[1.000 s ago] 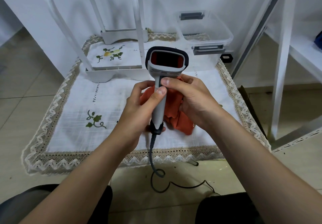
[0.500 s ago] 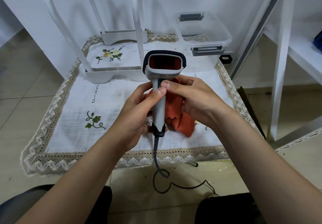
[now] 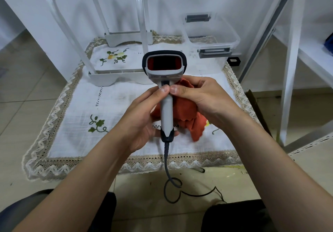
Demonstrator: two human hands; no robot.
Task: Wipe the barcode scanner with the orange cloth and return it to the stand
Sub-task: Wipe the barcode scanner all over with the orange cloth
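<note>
I hold a grey barcode scanner (image 3: 166, 109) upright over the low table, its red window facing me. My left hand (image 3: 144, 116) grips the handle, thumb up near the trigger. My right hand (image 3: 201, 96) holds the orange cloth (image 3: 187, 112) bunched against the back and right side of the handle, its thumb meeting my left thumb. The cloth's lower corner hangs down toward the tablecloth. A dark cable (image 3: 167, 176) drops from the handle's base to the floor. No scanner stand can be told apart in view.
A white embroidered tablecloth with lace edging (image 3: 75, 123) covers the low table. A white plastic frame (image 3: 115, 77) stands at the back left, a clear lidded plastic box (image 3: 210, 33) at the back right. White shelving legs (image 3: 288, 69) rise on the right. My knees are at the bottom.
The scanner has been lifted slightly and tilted more upright. My right hand with the cloth has slid up along the handle, so both thumbs now meet under the head.
</note>
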